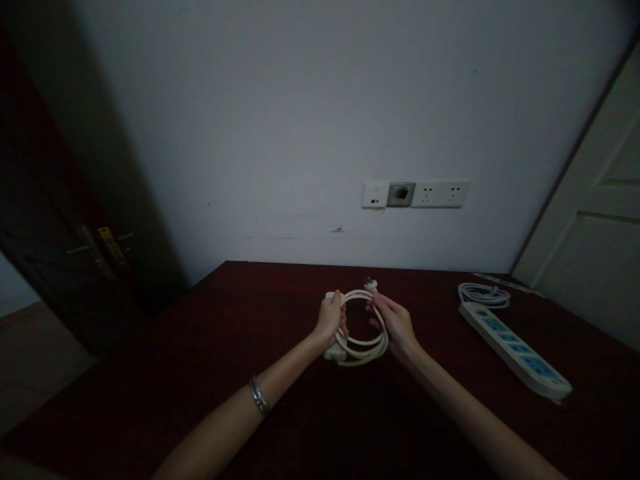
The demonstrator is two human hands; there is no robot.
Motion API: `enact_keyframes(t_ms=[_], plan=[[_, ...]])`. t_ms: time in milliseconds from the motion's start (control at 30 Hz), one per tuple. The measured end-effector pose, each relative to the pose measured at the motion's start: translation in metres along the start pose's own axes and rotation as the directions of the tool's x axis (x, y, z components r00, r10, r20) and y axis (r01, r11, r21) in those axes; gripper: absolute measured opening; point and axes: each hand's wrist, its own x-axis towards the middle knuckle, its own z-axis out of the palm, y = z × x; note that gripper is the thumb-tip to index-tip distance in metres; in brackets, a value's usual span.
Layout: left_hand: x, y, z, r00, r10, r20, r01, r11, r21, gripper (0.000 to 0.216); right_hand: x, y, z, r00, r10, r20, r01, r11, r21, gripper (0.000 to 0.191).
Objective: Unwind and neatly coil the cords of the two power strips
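Observation:
My left hand (331,319) is wrapped round a white power strip (335,351), whose ends show above and below the fingers. Its white cord (373,353) is wound in loops between my two hands. My right hand (394,321) pinches the cord on the right side of the coil. Just above that hand the cord's plug (370,285) sticks up with its metal prongs showing. The palm side of the left hand hides the middle of the strip.
A second power strip (517,347) with blue sockets lies on the right of the dark red table (270,293), its coiled cord (483,295) behind it. Wall sockets (440,194) sit above the table's back edge. A dark door (55,220) stands at left, a pale door (595,213) at right.

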Motion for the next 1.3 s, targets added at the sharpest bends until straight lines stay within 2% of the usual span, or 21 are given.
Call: enact_keyframes(t_ms=[100, 167, 233, 300, 367, 400, 500, 567, 633, 700, 800, 867, 1033, 1300], plan=[[0.004, -0.001, -0.003, 1.0, 0.022, 0.019, -0.024, 0.994, 0.11, 0.034, 0.003, 0.002, -0.003, 0.999, -0.035, 0.015, 0.035, 0.999, -0.041, 0.046], [0.008, 0.001, -0.008, 0.996, 0.086, 0.036, -0.093, 0.946, 0.311, 0.037, 0.004, 0.004, -0.003, 0.996, -0.055, 0.065, 0.06, 0.995, -0.085, 0.046], [0.011, 0.007, -0.015, 0.972, 0.216, 0.09, -0.229, 0.804, 0.548, 0.039, 0.004, 0.005, -0.001, 0.99, -0.073, 0.117, 0.088, 0.988, -0.127, 0.045], [0.013, 0.016, -0.022, 0.931, 0.321, 0.176, -0.347, 0.622, 0.702, 0.038, 0.003, 0.008, 0.003, 0.984, -0.09, 0.153, 0.115, 0.98, -0.162, 0.042], [0.015, 0.026, -0.029, 0.912, 0.322, 0.255, -0.393, 0.508, 0.766, 0.039, 0.002, 0.012, 0.008, 0.98, -0.105, 0.171, 0.137, 0.972, -0.19, 0.04], [0.016, 0.031, -0.033, 0.916, 0.277, 0.29, -0.394, 0.488, 0.779, 0.041, 0.002, 0.015, 0.01, 0.979, -0.115, 0.171, 0.149, 0.968, -0.2, 0.039], [0.021, 0.044, -0.044, 0.939, -0.003, 0.344, -0.285, 0.555, 0.781, 0.051, 0.007, 0.023, 0.014, 0.968, -0.169, 0.185, 0.209, 0.953, -0.222, 0.039], [0.025, 0.05, -0.052, 0.917, -0.196, 0.347, -0.153, 0.631, 0.761, 0.05, 0.012, 0.027, 0.016, 0.952, -0.203, 0.231, 0.262, 0.929, -0.261, 0.039], [0.029, 0.055, -0.06, 0.885, -0.297, 0.359, -0.075, 0.669, 0.739, 0.042, 0.018, 0.03, 0.016, 0.932, -0.218, 0.289, 0.311, 0.891, -0.331, 0.039], [0.032, 0.057, -0.068, 0.873, -0.316, 0.371, -0.092, 0.641, 0.762, 0.033, 0.024, 0.031, 0.018, 0.916, -0.234, 0.325, 0.357, 0.845, -0.398, 0.039], [0.034, 0.057, -0.073, 0.901, -0.276, 0.336, -0.156, 0.517, 0.842, 0.022, 0.029, 0.031, 0.02, 0.894, -0.273, 0.357, 0.418, 0.796, -0.438, 0.035], [0.034, 0.054, -0.073, 0.917, -0.255, 0.308, -0.157, 0.48, 0.863, 0.015, 0.032, 0.03, 0.022, 0.872, -0.301, 0.387, 0.464, 0.761, -0.453, 0.033], [0.035, 0.045, -0.072, 0.894, -0.334, 0.298, -0.095, 0.51, 0.855, 0.006, 0.039, 0.034, 0.024, 0.766, -0.367, 0.527, 0.641, 0.494, -0.588, 0.035], [0.042, 0.043, -0.085, 0.855, -0.41, 0.318, -0.016, 0.592, 0.806, 0.006, 0.05, 0.05, 0.028, 0.696, -0.286, 0.659, 0.718, 0.299, -0.628, 0.034]])
